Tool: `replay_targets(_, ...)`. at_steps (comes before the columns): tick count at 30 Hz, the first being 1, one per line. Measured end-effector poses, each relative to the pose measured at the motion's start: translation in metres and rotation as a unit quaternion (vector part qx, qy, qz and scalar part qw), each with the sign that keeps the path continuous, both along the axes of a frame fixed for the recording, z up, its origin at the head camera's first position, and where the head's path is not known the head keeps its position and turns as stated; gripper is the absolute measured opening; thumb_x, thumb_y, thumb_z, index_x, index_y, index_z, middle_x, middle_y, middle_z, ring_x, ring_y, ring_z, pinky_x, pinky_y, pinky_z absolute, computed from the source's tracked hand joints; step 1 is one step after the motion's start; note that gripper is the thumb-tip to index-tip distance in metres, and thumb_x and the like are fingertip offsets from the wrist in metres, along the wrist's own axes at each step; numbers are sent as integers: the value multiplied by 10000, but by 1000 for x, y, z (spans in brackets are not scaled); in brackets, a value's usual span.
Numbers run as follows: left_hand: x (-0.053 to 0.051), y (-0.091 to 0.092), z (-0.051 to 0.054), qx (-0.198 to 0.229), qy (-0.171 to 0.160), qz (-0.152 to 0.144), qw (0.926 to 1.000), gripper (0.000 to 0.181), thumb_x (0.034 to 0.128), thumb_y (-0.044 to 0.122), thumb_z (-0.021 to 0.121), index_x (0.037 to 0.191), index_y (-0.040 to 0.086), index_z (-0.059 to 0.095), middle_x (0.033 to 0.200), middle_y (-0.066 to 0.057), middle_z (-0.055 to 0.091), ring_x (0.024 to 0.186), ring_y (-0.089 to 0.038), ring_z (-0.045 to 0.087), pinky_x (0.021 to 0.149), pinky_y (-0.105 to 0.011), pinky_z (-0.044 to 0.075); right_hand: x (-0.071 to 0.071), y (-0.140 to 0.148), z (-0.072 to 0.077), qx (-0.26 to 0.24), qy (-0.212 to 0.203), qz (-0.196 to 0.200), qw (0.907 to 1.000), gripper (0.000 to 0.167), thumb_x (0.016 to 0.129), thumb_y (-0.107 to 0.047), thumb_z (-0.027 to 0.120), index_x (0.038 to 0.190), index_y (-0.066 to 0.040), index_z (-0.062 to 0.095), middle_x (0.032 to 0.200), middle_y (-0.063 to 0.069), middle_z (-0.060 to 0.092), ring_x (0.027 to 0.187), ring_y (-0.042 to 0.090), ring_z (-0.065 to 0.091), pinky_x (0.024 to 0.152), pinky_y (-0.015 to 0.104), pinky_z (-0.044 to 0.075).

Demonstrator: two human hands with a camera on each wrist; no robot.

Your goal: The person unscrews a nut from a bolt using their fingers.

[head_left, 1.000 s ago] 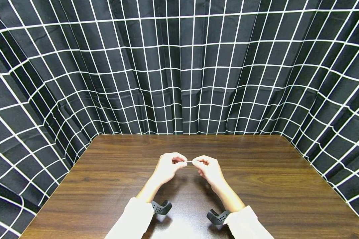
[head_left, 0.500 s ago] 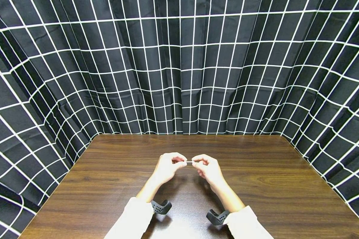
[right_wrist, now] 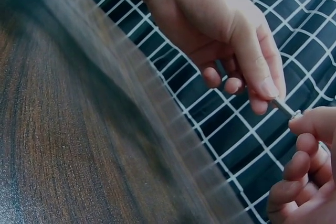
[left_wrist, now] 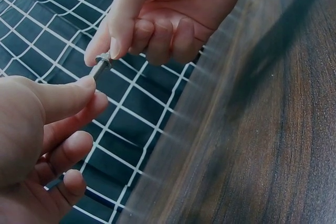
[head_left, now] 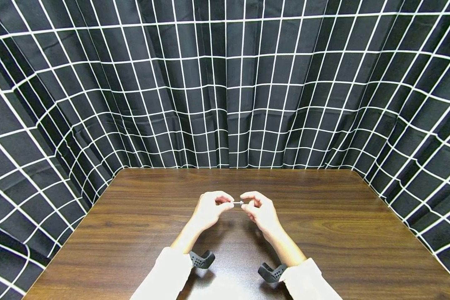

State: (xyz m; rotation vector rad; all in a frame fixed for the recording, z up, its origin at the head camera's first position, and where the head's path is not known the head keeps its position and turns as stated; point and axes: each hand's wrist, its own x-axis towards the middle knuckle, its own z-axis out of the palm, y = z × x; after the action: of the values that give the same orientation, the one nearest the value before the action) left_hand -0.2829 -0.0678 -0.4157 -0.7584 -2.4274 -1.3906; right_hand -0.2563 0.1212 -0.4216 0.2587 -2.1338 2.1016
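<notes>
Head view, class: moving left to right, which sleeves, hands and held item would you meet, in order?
White fabric left sleeve, bare left hand, thin silvery metal bolt-like piece, bare right hand, white fabric right sleeve.

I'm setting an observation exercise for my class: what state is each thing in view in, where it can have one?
Metal rod: held clear of the table.
Nut-like collar: at the rod's right-hand end; threading unclear.
Left grip: pinching the rod.
Right grip: parted around the collar; contact unclear.
Dark wrist bands: worn, one per arm.
White sleeves: worn on both arms.
Grid curtain: hanging in folds.
</notes>
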Motion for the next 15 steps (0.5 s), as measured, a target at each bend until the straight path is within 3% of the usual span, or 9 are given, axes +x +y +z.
replay_targets(7,0,-1,0,20,-7,-27,10000,65,832,121,746,894,130,728,759,90,701,676,-49,604,632,-256,470,0,-1,-1,-40,-124,-86,9999,288,822,108,604,1101,40,630,560,-12,465,474,68,406,446,204,308)
replay_targets(15,0,0,0,-5,-5,-84,10000,73,839,122,742,910,112,730,765,90,704,680,-45,601,635,-253,465,1,-3,0,227,-207,-247,9992,156,898,-57,635,987,69,661,557,8,486,451,66,408,421,198,297)
